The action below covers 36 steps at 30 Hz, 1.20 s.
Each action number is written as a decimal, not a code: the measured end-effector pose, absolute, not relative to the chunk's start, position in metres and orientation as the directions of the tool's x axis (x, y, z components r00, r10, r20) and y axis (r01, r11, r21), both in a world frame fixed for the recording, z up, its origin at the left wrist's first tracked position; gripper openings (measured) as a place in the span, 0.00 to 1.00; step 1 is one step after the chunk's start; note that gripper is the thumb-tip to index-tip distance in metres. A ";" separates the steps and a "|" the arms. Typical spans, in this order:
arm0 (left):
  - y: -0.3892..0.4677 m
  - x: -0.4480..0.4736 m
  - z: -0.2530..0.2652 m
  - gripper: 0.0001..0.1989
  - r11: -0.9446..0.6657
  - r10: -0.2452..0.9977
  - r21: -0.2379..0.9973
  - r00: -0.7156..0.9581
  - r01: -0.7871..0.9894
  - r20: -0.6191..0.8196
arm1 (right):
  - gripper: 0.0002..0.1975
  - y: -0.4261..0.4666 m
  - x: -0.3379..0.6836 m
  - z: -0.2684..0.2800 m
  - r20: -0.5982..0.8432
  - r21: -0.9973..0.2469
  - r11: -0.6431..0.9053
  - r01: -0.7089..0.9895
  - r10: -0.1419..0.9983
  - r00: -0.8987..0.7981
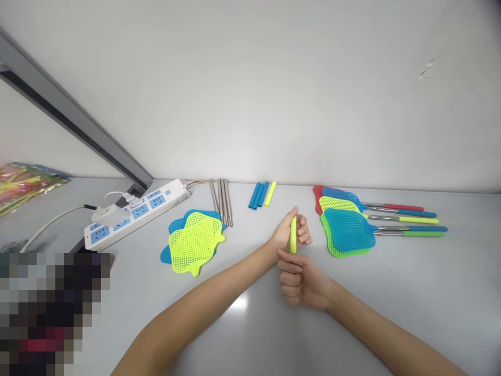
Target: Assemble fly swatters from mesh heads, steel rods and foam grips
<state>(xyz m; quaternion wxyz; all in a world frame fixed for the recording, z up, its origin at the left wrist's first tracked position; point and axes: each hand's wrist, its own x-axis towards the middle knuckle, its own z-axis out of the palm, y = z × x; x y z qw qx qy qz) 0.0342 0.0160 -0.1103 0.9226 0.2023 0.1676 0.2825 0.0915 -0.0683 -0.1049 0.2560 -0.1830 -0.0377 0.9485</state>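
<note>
A yellow handle sleeve (293,236) stands roughly upright in my left hand (282,233), whose thumb and curled fingers close around it. Just below, my right hand (303,284) is closed in a fist, its thumb and forefinger at the sleeve's lower end. What the right fingers grip, if anything, is hidden. Behind my hands lie several blue sleeves (258,195) and one more yellow sleeve (270,194). To the left are several metal telescopic rods (223,202) and a pile of yellow and blue fly swatter heads (191,245).
Fly swatters (348,230) with rods and coloured handles lie stacked on the right. A white power strip (136,214) with plugs and cables sits on the left, by a grey metal post (78,107). A plastic bag (27,183) lies at far left. A wall backs the table.
</note>
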 end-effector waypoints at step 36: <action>0.000 0.021 -0.109 0.23 0.598 0.766 0.669 0.560 -0.441 -0.316 | 0.19 -0.074 0.085 -0.098 -0.349 -0.342 -0.820 -0.458 0.564 -0.748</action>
